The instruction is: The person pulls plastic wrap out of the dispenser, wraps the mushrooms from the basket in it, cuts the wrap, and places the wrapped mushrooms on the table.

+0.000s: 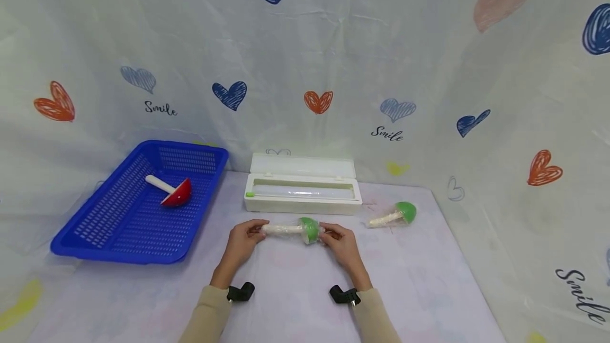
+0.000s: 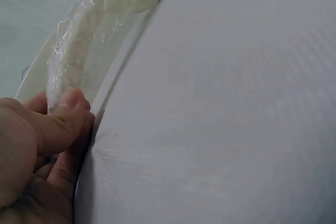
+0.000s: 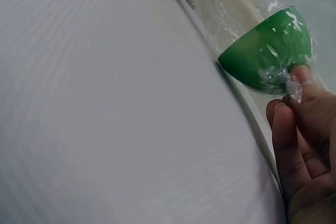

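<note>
Between my hands a ladle with a green bowl (image 1: 311, 230) and white handle (image 1: 285, 230) lies wrapped in clear plastic film. My left hand (image 1: 242, 242) pinches the film at the handle end; its thumb and fingers meet there in the left wrist view, around the wrapped handle (image 2: 79, 51). At the other end, my right hand (image 1: 344, 245) pinches a twisted tuft of film (image 3: 295, 88) just beyond the bowl. The right wrist view shows the green bowl (image 3: 270, 51) with glossy film stretched over it.
Behind the ladle stands a white film dispenser (image 1: 303, 206) with its lid (image 1: 303, 165) raised and a roll inside. A second wrapped green ladle (image 1: 406, 211) lies to the right. At left, a blue basket (image 1: 114, 254) holds a red ladle (image 1: 178, 193). A heart-printed sheet hangs behind.
</note>
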Action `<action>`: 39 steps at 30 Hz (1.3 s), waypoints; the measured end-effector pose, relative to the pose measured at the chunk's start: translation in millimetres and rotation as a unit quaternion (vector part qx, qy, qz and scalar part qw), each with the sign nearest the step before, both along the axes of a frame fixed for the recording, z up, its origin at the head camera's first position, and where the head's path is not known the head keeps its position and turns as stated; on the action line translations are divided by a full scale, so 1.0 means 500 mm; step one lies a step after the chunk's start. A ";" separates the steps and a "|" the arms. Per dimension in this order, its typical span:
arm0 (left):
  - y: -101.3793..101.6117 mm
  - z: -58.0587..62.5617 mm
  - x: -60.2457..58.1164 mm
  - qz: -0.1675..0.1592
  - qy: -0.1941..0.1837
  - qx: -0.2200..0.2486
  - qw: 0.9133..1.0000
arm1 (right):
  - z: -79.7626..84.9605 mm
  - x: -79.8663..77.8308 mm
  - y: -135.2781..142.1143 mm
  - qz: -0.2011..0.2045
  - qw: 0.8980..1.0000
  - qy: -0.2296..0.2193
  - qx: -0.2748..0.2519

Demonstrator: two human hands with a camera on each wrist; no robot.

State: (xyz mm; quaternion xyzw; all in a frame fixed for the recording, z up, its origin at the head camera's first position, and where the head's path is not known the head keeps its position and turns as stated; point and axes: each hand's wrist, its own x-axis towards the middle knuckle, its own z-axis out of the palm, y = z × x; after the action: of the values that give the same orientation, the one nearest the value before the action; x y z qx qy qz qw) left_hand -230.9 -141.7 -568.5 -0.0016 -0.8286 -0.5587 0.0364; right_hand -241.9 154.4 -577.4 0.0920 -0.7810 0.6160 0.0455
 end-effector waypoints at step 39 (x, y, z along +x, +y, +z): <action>0.031 0.005 0.022 -0.025 0.015 -0.049 0.998 | 0.008 0.004 0.020 -0.023 0.993 -0.064 -0.093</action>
State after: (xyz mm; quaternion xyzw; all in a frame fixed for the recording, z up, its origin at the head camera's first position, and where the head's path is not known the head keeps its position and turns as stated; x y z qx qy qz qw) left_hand -220.0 -126.2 -566.0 -0.0320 -0.8542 -0.5177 0.0345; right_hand -239.8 164.6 -573.3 0.0294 -0.7239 0.6891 0.0178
